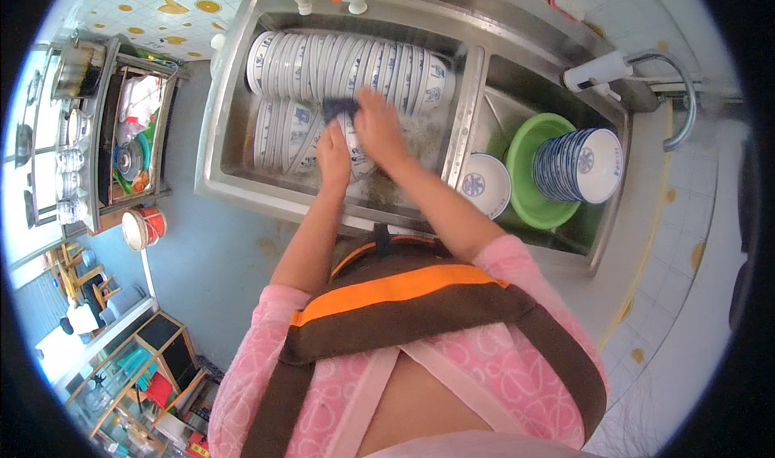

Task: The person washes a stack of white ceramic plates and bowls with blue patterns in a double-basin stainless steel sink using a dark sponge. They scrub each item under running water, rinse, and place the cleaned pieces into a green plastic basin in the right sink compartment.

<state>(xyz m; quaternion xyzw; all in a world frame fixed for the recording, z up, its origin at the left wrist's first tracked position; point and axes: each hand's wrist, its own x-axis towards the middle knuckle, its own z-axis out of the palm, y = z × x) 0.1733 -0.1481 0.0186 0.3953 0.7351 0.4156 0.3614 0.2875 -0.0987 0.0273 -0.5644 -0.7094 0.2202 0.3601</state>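
Note:
My left hand (334, 158) grips the edge of a white plate with blue print (358, 158), tilted on edge in the left basin of a stainless steel sink (209, 167). My right hand (379, 128), slightly blurred, presses a dark cloth or scrubbing pad (340, 108) against the plate's upper part. Behind my hands, a long row of white dishes with blue print (339, 64) stands on edge. To the left of my left hand leans a shorter row of similar dishes (272, 134). Cloudy water with suds (418, 143) lies around them.
In the right basin, a green plastic basin (521, 185) holds a stack of blue-and-white bowls (599, 164) tipped sideways. One more bowl (486, 185) sits beside it, near the metal divider (466, 113). Taps (357, 1) overhang the back rim. A red drum-shaped container (145, 227) stands left on the floor.

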